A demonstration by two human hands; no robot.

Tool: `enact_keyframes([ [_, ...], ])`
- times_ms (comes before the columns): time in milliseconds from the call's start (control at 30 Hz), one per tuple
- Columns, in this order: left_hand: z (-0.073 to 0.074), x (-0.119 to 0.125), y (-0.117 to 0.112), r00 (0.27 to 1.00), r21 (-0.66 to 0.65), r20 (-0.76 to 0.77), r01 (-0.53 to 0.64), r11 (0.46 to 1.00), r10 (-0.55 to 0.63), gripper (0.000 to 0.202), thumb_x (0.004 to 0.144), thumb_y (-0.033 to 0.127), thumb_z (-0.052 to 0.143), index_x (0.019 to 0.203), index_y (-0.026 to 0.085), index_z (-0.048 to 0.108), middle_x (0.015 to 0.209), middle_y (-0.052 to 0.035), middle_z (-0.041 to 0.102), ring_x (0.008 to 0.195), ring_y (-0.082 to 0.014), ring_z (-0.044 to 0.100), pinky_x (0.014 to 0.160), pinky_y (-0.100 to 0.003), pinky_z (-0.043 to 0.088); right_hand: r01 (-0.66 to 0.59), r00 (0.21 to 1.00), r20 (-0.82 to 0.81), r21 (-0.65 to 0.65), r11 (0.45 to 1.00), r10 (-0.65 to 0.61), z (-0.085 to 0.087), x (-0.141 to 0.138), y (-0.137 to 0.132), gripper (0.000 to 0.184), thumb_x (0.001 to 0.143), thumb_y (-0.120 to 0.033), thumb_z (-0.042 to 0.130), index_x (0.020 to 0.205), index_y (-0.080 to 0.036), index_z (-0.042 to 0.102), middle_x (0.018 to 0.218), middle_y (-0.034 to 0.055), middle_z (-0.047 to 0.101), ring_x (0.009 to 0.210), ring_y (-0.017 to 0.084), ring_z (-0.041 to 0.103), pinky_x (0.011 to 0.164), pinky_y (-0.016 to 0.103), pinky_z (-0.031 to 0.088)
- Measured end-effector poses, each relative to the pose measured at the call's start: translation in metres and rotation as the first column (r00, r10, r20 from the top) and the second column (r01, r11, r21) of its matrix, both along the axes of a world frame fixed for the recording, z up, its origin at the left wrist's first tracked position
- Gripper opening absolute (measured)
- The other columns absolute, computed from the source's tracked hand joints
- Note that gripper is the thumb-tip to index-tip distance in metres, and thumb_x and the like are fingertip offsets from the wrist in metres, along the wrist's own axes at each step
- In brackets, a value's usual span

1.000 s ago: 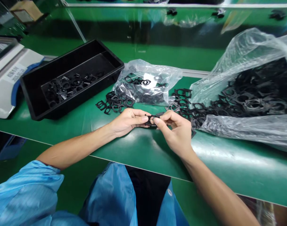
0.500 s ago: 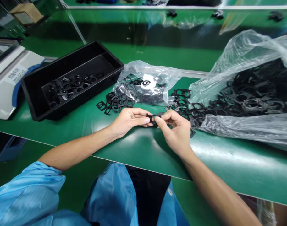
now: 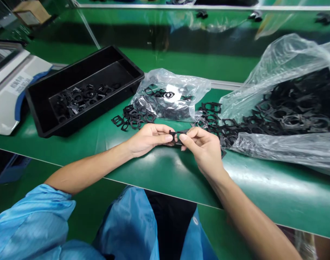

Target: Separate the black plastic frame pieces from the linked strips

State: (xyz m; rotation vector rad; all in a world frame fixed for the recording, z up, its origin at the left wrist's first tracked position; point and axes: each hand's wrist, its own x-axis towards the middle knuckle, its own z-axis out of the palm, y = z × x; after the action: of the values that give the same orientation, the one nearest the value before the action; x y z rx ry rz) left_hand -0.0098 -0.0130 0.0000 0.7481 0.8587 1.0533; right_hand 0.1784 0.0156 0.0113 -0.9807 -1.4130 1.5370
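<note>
Between my two hands, just above the green table, is a small black plastic frame (image 3: 178, 133). My left hand (image 3: 147, 140) pinches its left end between thumb and fingers. My right hand (image 3: 204, 148) grips the right end, thumb on the near side. Fingers cover much of the part. Right behind my hands lies a clear plastic bag (image 3: 178, 86) with black rings and frames in it. A small heap of black ring parts (image 3: 136, 117) sits to its left. More loose black frames (image 3: 212, 117) spread beside my right hand.
A black bin (image 3: 86, 115) holding several black parts stands at the left, next to a white and blue scale (image 3: 21, 85). At the right, a large open plastic bag (image 3: 278, 144) spills black frames onto the green table (image 3: 154, 173).
My right-hand fingers have shifted slightly on the black plastic frame, and a little more of its opening shows between the hands. The left hand keeps its hold.
</note>
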Motion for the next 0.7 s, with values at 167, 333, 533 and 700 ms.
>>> enact_keyframes([
  [167,-0.0018,0.0006,0.0007,1.000,-0.015,-0.004,-0.003,1.000,0.002,0.034,0.066,0.031,0.095,0.086,0.012,0.075,0.084,-0.0024,0.077,0.081,-0.0127,0.073,0.087,-0.029,0.059,0.003,0.999,0.045,0.072,0.997,-0.006,-0.0006,0.0013,0.0003,0.040,0.077,-0.047,0.085,0.064,-0.019,0.059,0.059,-0.0038,0.057,0.053,0.010,0.053,0.056,0.025,0.045],
  [333,-0.0025,0.0015,-0.0007,0.997,0.023,-0.053,-0.051,0.998,0.053,0.034,0.065,0.030,0.095,0.085,0.012,0.075,0.080,-0.0023,0.078,0.075,-0.0136,0.075,0.082,-0.027,0.061,0.025,0.994,0.104,0.177,0.984,-0.044,-0.0022,0.0026,-0.0006,0.035,0.082,-0.040,0.080,0.064,-0.020,0.058,0.061,-0.0029,0.058,0.057,0.011,0.053,0.060,0.027,0.046],
  [533,-0.0061,0.0034,-0.0022,0.996,-0.035,-0.059,-0.071,0.997,0.069,0.043,0.062,0.036,0.096,0.089,0.010,0.074,0.083,-0.0068,0.080,0.078,-0.0194,0.078,0.081,-0.032,0.063,0.040,0.992,0.109,0.204,0.978,-0.063,-0.0040,0.0003,-0.0014,0.031,0.084,-0.037,0.078,0.066,-0.021,0.057,0.064,-0.0029,0.058,0.057,0.011,0.054,0.060,0.027,0.048],
  [700,-0.0045,0.0040,-0.0024,0.999,-0.040,-0.007,-0.043,0.998,0.043,0.042,0.064,0.037,0.095,0.089,0.010,0.073,0.083,-0.0064,0.079,0.077,-0.0186,0.078,0.081,-0.032,0.062,0.039,0.994,0.091,0.212,0.977,-0.059,-0.0027,0.0002,-0.0033,0.029,0.085,-0.033,0.077,0.067,-0.021,0.058,0.064,-0.0033,0.058,0.057,0.011,0.054,0.060,0.026,0.048],
])
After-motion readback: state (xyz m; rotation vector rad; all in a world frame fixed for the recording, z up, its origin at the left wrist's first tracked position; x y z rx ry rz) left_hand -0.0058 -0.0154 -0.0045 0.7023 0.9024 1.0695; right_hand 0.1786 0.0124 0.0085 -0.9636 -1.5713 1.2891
